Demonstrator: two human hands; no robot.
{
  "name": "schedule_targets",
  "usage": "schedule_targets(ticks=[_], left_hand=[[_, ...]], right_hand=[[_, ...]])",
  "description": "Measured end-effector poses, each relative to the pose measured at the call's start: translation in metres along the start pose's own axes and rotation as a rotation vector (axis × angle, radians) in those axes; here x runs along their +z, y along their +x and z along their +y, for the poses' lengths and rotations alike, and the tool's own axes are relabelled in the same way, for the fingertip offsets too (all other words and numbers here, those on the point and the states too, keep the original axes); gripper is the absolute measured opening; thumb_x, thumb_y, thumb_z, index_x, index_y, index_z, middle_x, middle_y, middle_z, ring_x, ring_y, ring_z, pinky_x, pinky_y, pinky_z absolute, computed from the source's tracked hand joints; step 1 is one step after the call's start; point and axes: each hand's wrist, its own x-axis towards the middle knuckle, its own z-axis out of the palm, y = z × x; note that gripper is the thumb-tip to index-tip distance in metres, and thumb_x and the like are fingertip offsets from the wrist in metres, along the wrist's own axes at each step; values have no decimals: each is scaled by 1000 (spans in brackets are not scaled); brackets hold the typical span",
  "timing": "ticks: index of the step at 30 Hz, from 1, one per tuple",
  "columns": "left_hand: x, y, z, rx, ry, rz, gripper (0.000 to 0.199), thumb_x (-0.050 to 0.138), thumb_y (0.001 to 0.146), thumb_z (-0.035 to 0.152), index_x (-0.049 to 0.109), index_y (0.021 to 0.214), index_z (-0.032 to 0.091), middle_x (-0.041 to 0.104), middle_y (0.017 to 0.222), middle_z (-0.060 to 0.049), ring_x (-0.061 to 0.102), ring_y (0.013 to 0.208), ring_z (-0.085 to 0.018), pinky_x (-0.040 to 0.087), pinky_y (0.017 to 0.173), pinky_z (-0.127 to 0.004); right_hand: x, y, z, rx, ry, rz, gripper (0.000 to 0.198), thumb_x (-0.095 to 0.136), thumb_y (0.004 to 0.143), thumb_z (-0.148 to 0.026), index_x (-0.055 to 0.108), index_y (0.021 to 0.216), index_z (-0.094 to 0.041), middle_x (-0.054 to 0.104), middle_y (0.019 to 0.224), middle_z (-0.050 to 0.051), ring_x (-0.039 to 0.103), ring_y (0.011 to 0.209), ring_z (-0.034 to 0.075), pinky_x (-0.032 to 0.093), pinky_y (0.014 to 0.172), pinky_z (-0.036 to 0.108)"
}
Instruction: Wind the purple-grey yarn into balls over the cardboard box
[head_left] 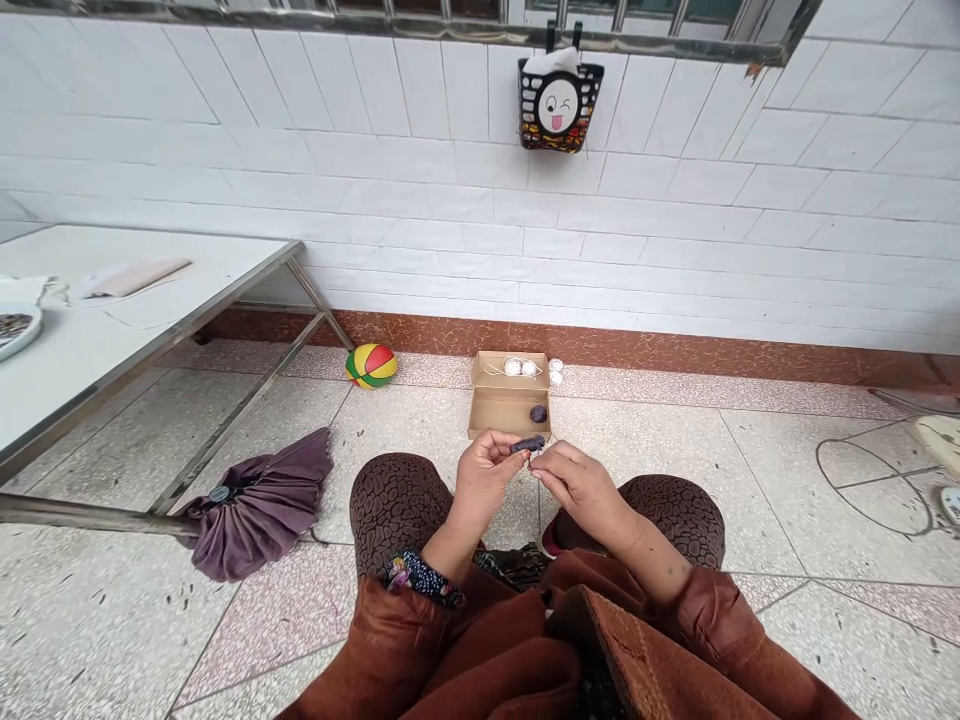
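Between thumb and fingers, my left hand point(486, 478) pinches a small dark bundle of wound yarn point(527, 445). My right hand point(576, 482) is closed at the bundle's right end, its thumb and forefinger pressed together. What those fingers hold, perhaps a strand, is too small to make out. Just beyond my hands an open cardboard box point(499, 408) lies on the floor. A dark yarn ball point(538, 413) sits in its near half. Two white balls point(520, 368) with loose thread rest in the far half, and more white balls point(556, 371) lie beside it.
A white-topped metal-framed table point(150, 310) stands at left, with a purple folded umbrella point(259, 505) by its leg. A striped ball point(372, 366) lies near the wall. Above hangs a black basket point(561, 103). A wire ring frame point(874, 485) lies at right.
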Motion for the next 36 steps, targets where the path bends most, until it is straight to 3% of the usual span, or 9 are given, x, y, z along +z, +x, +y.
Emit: schedule_targets(ticks=[7, 11, 14, 19, 23, 27, 30, 36], left_hand=[[-1, -6, 6, 48, 103, -163, 20, 80, 70, 24, 66, 82, 16, 68, 78, 0, 59, 69, -11, 44, 66, -23], [2, -12, 13, -13, 16, -236, 22, 81, 70, 25, 67, 85, 17, 70, 82, -1, 62, 75, -11, 46, 73, -24], [4, -12, 13, -67, -90, -217, 25, 83, 67, 25, 66, 83, 17, 68, 77, 1, 61, 72, -11, 47, 74, -25], [6, -7, 6, -41, -131, -39, 29, 85, 62, 24, 63, 80, 17, 64, 74, 3, 58, 69, -9, 46, 70, -22], [4, -4, 5, 38, 25, 30, 25, 81, 65, 23, 61, 78, 18, 62, 72, 3, 56, 67, -9, 44, 66, -22], [2, -3, 5, 110, 175, -3, 22, 78, 66, 21, 60, 78, 19, 63, 74, 2, 56, 67, -11, 44, 66, -24], [4, -5, 6, 120, 235, -70, 19, 76, 67, 20, 60, 78, 19, 66, 80, 0, 59, 70, -12, 46, 70, -26], [8, -13, 13, 14, 56, -247, 24, 80, 66, 23, 60, 78, 19, 68, 90, -2, 64, 83, -15, 48, 77, -27]], right_hand=[[-23, 28, 11, 49, 91, 78, 16, 57, 98, -28, 71, 93, -22, 64, 86, 5, 62, 81, 18, 50, 74, 30], [-14, 26, 25, 212, 315, 101, 15, 62, 94, -33, 68, 87, -21, 61, 78, 1, 58, 72, 15, 47, 68, 27], [2, 15, 29, 286, 439, 74, 19, 59, 94, -37, 66, 88, -21, 59, 76, 0, 55, 68, 14, 46, 65, 26], [20, -2, 16, 237, 337, 90, 20, 55, 97, -33, 65, 84, -21, 58, 75, 1, 56, 72, 15, 47, 68, 27], [11, -4, 2, 76, 187, -18, 18, 52, 100, -26, 68, 94, -22, 62, 84, 4, 61, 79, 16, 50, 74, 28], [-9, 5, -2, -17, 97, -18, 18, 53, 100, -28, 70, 100, -22, 65, 91, 6, 63, 84, 17, 52, 76, 29], [-23, 16, 4, -12, 74, 32, 19, 54, 100, -31, 71, 99, -23, 65, 91, 6, 64, 86, 18, 52, 77, 30], [-18, 23, 22, 101, 152, 130, 17, 59, 97, -30, 70, 87, -22, 62, 80, 3, 62, 76, 16, 51, 69, 28]])
